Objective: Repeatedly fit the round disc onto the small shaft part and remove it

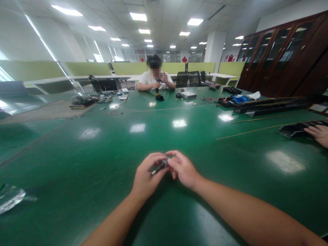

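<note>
Near the front middle of the green table (112, 136), both my hands meet around a small metal cylinder (159, 168) with dark ribs and a silvery end. My left hand (147, 174) is wrapped round it, the silvery end lying across the palm side and pointing down to the left. At its upper right end, my right hand (186, 171) closes thumb and fingers on the same piece. Fingers hide part of that end, and I cannot tell exactly what kind of part it is.
Across the table a person (156, 77) holds a dark object. At the right edge another person's hand (319, 133) rests on a black channel piece (292, 130) beside thin rods (246, 131). Electronics (102, 97) lie far left; a clear plastic bag (11, 200) lies near left.
</note>
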Motion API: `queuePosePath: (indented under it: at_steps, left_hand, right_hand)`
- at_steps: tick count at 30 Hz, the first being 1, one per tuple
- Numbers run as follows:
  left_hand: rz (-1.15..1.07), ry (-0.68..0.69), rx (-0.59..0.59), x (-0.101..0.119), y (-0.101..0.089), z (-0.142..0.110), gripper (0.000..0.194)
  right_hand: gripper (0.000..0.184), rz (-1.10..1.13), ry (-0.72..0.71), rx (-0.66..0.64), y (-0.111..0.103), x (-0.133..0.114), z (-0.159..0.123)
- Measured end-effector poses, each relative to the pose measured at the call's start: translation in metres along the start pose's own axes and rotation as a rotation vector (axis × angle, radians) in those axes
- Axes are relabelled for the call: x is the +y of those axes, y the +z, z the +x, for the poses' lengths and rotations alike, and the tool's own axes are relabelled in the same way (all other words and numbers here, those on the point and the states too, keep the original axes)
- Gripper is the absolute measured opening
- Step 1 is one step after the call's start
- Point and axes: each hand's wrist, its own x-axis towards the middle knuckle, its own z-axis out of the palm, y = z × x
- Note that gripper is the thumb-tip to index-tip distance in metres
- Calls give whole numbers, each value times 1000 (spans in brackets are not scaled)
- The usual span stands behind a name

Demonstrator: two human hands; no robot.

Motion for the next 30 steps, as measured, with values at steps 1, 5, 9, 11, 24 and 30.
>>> queuePosePath:
  at_steps: [1,5,9,11,24,30]
  left_hand:
    - [1,-2,-4,-1,0,0,18]
    - [10,-38,-22,-5,3,-1,24]
    - [3,-144,-9,-8,6,-2,28]
    - [-8,-215,1,-9,7,-2,35]
    - [13,-136,-36,-11,2,-2,24]
    - [-8,-105,-104,-5,5,0,30]
  right_hand:
    - [39,-10,-5,8,0,0,-1]
    - [34,-31,-16,64,-2,6,-2]
    - [31,-22,-3,107,-3,12,-3]
    - [29,-14,-2,110,-4,12,-4]
    - [22,-54,1,98,-1,-3,-18]
    - [23,-47,-4,134,-2,-2,-17]
